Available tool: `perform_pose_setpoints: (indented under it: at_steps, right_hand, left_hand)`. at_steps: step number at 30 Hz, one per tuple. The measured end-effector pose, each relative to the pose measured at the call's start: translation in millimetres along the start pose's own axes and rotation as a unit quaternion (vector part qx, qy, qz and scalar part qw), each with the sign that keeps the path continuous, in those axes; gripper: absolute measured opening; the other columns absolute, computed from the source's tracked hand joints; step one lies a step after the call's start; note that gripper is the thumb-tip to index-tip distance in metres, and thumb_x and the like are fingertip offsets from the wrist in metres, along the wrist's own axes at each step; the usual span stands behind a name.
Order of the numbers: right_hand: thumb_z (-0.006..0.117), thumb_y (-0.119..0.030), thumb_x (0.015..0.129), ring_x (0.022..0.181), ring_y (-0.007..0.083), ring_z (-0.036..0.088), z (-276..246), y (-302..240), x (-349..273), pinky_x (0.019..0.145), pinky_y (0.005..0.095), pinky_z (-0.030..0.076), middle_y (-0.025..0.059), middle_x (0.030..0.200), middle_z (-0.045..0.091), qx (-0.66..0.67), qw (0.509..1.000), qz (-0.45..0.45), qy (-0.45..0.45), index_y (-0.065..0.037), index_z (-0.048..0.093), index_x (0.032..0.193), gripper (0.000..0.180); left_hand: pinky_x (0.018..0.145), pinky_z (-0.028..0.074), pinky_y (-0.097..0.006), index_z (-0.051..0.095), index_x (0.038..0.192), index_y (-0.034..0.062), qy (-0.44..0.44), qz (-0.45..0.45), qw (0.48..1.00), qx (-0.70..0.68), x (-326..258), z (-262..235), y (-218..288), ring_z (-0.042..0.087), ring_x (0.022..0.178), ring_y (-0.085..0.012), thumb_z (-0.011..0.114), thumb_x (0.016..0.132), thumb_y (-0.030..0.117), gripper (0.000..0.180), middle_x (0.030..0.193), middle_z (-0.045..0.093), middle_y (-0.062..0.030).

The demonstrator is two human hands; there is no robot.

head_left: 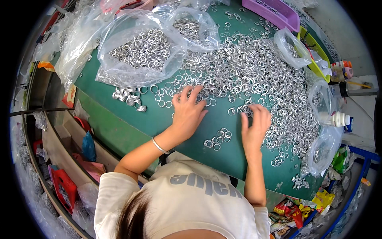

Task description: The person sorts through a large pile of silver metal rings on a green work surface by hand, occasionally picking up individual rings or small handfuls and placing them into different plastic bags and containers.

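Left hand (186, 113) is half open, fingers spread and bent, fingertips among loose silver rings (246, 75); whether it grips any cannot be told. Right hand (256, 129) is loosely curled, thumb apart, fingertips at rings too; its hold is unclear. Rings spread thickly beyond both hands and to the right hand's right. Between the hands, nearer the body, lies a small ring cluster (217, 139). Beyond the left hand sits a clear bag (123, 76) of rings.

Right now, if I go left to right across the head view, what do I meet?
Big red bin, blue plastic, chunky ring heap, left hand, small ring group, right hand, white bottle.
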State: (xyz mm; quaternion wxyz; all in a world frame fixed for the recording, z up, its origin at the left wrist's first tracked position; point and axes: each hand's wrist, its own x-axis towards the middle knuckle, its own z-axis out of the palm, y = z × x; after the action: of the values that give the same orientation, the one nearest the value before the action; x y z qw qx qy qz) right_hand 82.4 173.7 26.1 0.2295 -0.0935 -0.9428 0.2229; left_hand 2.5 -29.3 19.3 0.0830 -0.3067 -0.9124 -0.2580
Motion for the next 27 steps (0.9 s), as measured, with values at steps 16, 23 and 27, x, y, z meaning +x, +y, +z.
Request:
perform_pose_setpoints:
  at_steps: [16,23,27]
  right_hand:
    - [0.071,-0.010,0.077,0.114,0.0278,0.048,-11.7,-1.2,-14.6,0.099,0.0487,0.028,0.0080,0.112,0.055,-0.075,0.996,0.045,-0.025,-0.007,0.064,0.099,0.023]
    - [0.069,-0.011,0.078,0.121,0.0338,0.042,14.1,-9.6,-4.0,0.103,0.0551,0.024,0.0116,0.121,0.052,-0.051,0.996,-0.044,-0.065,-0.006,0.064,0.094,0.017]
    - [0.067,-0.008,0.078,0.125,0.0355,0.040,2.5,-11.8,-22.5,0.103,0.0548,0.025,0.0123,0.123,0.051,0.002,0.990,-0.067,-0.124,-0.006,0.065,0.088,0.010]
  left_hand:
    - [0.094,0.030,-0.049,0.066,0.089,0.0096,0.015,0.041,0.999,-0.032,0.4,-1.6,-1.5,0.042,0.120,-0.0331,0.073,0.071,0.007,0.020,0.127,0.049,-0.0099]
    - [0.086,0.034,-0.042,0.067,0.096,0.0099,-0.015,0.083,0.991,-0.102,-22.0,2.3,10.1,0.051,0.107,-0.0293,0.070,0.070,0.002,0.027,0.113,0.056,-0.0081]
    - [0.083,0.036,-0.038,0.066,0.100,0.0073,-0.089,0.114,0.980,-0.137,-35.0,2.9,5.1,0.054,0.102,-0.0256,0.068,0.072,0.000,0.029,0.107,0.058,-0.0079]
